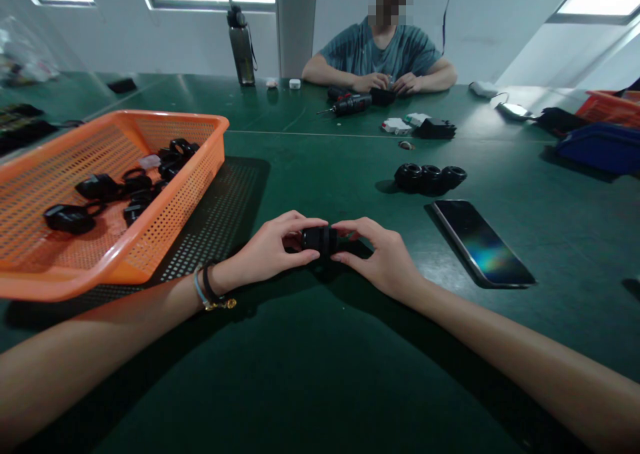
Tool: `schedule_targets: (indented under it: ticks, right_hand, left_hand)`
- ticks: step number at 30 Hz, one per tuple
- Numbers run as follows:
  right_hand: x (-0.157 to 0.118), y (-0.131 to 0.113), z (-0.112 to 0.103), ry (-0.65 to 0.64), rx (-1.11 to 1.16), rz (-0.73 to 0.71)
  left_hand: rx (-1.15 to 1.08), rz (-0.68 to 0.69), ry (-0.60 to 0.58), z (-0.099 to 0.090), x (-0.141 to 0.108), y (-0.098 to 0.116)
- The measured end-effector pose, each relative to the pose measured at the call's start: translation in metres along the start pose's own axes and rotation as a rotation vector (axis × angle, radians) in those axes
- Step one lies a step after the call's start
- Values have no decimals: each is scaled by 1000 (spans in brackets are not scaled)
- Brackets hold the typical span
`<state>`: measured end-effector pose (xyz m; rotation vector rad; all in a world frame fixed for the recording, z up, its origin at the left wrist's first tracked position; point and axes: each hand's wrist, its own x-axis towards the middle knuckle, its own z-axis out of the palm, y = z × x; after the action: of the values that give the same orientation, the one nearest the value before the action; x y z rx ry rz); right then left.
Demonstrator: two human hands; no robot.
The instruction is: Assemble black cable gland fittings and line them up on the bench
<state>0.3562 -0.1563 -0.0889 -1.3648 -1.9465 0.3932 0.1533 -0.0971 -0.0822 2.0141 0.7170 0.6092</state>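
Observation:
A small black cylindrical plastic part (319, 241) with a raised ring lies sideways between my two hands, just above or on the green table (300, 361); I cannot tell which. My left hand (283, 241) pinches its left end between thumb and fingers. On its right end, the thumb and fingertips of my right hand (377, 254) close in a pinch. To the left, an orange mesh basket (120, 267) holds several loose black plastic parts (100, 187). Beyond my right hand, three round black parts (430, 178) stand side by side.
A smartphone (483, 241) lies right of my right hand. Across the table a person (383, 54) sits with both hands near small items. A power drill (350, 105), white and black pieces (420, 126), a bottle (242, 47) and a blue bin (600, 149) stand farther off.

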Motion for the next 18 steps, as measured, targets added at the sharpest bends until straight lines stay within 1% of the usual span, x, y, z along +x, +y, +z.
schedule_targets:
  ticks: [10,18]
  right_hand:
    - [0,2,1,-4,20,12]
    - [-1,3,2,-8,33,22]
  left_hand:
    - [36,28,3,-1,0,-2]
    - [34,13,2,-1,0,-1]
